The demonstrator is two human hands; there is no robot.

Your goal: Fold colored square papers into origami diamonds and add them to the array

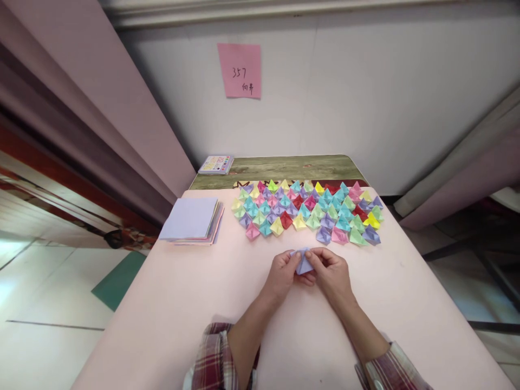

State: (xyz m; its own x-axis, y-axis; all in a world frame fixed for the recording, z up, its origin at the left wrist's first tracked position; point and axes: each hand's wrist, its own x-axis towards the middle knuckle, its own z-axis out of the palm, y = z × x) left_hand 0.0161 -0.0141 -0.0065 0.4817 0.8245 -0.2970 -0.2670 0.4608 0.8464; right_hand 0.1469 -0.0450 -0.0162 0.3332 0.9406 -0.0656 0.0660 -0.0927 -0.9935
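A small folded sheet of lavender origami paper (303,264) is pinched between my two hands above the near middle of the table. My left hand (283,273) grips its left side, thumb on top. On the right side my right hand (331,271) holds it the same way, with fingers curled beneath. Just beyond the hands spread rows of folded paper boats (286,220) in pink, blue, green, yellow, purple and red. The fingertips under the paper are partly hidden.
A stack of square coloured paper (190,219) lies at the left of the pink tabletop (203,287). A printed paper pack (216,164) rests at the far left corner. On the wall hangs a pink note (239,70). A green sheet (119,280) is on the floor.
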